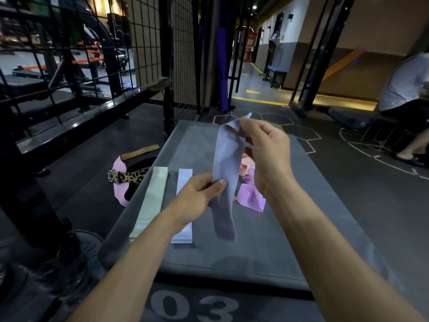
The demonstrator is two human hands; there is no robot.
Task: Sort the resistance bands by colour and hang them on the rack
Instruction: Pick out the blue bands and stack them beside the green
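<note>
Your left hand (pixel 204 191) pinches the pale blue-grey resistance band (pixel 226 173) about midway down its length, thumb on the near face and fingers curled behind it. Your right hand (pixel 267 156) pinches the band's top end between thumb and fingertips, the remaining fingers loosely curled. Held this way the band hangs lengthwise above the grey padded platform (pixel 267 240), its lower end dangling free. It looks like you are straightening it so it can be laid flat like the others.

Take the platform as your landmark. On its left part, just left of your left hand, a pale green band (pixel 152 201) lies flat and straight; beside it, partly under your left wrist, a light blue band (pixel 184 180) lies parallel. These two read as the start of colour rows, so the one you hold probably belongs with the light blue. Behind the held band and under your right wrist sits a loose heap: a lilac band (pixel 251 198) nearest you and a peach band (pixel 246 166) farther back, both crumpled and apparently not yet sorted.

Off the platform's left edge, on the dark floor, lie a pink piece (pixel 119 167), a leopard-print belt (pixel 128 176) and a tan leather strap (pixel 140 152). Beyond the platform's far left corner rises a black wire-grid panel (pixel 183 54), the likeliest hanging rack, though no hooks are visible. Nothing hangs on it yet. Far right, a seated person (pixel 404 89).
</note>
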